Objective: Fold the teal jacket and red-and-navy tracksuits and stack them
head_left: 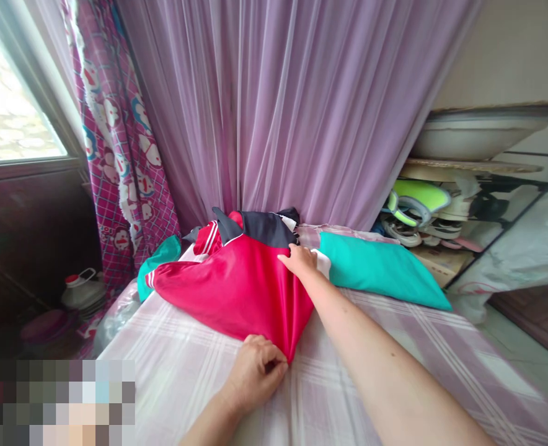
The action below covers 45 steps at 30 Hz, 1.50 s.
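A red jacket [237,282] with a dark upper part [269,228] and white-striped cuffs lies spread on a bed-like surface covered with a checked cloth [199,365]. My left hand [259,373] is closed in a pinch on the jacket's near corner, drawing it to a point. Farther up, my right hand [300,260] grips the red cloth by the edge of the dark part. Taut folds run through the fabric between both hands. Teal cloth [380,267] lies flat to the right, close to the right forearm. A smaller teal piece [160,260] pokes out at the left.
Purple curtains [292,111] hang along the far edge, with a patterned curtain [120,161] beside the window. At right, a rack holds a basin [478,136], shoes and a lime-green item [418,198]. A red-capped jug [83,288] stands low at left. The lower left corner is pixelated.
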Available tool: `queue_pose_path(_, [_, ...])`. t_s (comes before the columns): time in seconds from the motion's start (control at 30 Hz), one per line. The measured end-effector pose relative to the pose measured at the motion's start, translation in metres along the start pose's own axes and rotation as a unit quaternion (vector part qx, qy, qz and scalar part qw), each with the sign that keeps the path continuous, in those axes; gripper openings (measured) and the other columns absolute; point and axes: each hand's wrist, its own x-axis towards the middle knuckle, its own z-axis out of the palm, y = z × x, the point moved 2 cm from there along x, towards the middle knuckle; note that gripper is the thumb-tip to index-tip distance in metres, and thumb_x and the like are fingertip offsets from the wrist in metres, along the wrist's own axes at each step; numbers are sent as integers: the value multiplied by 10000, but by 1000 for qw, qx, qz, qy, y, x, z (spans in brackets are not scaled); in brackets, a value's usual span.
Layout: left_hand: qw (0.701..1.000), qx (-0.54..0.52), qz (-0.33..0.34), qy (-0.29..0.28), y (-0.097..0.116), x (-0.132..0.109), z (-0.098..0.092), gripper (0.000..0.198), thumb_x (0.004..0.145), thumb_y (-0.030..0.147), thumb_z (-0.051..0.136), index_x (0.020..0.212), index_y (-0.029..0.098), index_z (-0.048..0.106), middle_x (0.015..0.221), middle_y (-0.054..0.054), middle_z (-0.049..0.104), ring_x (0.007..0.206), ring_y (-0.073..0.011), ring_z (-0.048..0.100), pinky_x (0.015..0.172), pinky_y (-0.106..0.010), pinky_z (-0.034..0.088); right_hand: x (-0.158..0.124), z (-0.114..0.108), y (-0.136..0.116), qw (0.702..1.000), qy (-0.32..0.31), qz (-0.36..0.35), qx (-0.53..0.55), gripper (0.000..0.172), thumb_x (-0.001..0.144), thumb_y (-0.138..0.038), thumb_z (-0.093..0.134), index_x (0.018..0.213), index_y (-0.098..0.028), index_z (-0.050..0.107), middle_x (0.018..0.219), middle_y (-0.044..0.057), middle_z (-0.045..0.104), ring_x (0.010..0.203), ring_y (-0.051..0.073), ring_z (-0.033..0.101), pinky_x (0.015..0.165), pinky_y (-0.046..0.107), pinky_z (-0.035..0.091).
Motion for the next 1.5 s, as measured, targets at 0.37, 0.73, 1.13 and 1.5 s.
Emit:
queue_pose_path(0.37, [991, -2, 27, 134, 0, -4, -13, 238, 928, 340, 490, 836, 231, 680, 768, -49, 696, 758, -181, 638, 721, -316, 482, -70, -52, 81, 985, 33, -31, 164, 208, 781, -325, 566, 778, -257, 762, 847, 14, 770, 848, 239, 689, 803, 335, 492])
queue_pose_path(0.73, [947, 259, -59, 180, -24, -7, -58, 485, 925, 382, 501, 1397, 270, 520, 1436, -119, 563, 1379, -317, 444, 1176, -578, 217, -208, -96, 184, 914, -180, -37, 361, 198, 700, -391, 668, 730, -221, 764, 782, 41, 765, 794, 247, 700, 779, 361, 548])
queue_pose_path(1.13, [935, 350, -63, 16, -5, -21, -101, 273, 929, 284, 483, 1111, 249, 684, 1087, -86, 721, 1063, -266, 652, 922, -397, 447, -192, -64, 167, 955, -36, -10, 293, 185, 678, -339, 613, 691, -237, 767, 725, 5, 754, 746, 231, 679, 760, 337, 487])
queue_pose_path(1.5, [919, 340, -87, -181, 8, -93, -121, 261, 849, 175, 454, 873, 235, 706, 915, -54, 745, 894, -219, 684, 827, -322, 488, -254, -92, 256, 922, -211, 19, 324, 293, 675, -425, 625, 754, -183, 771, 794, 41, 758, 808, 243, 666, 782, 333, 491])
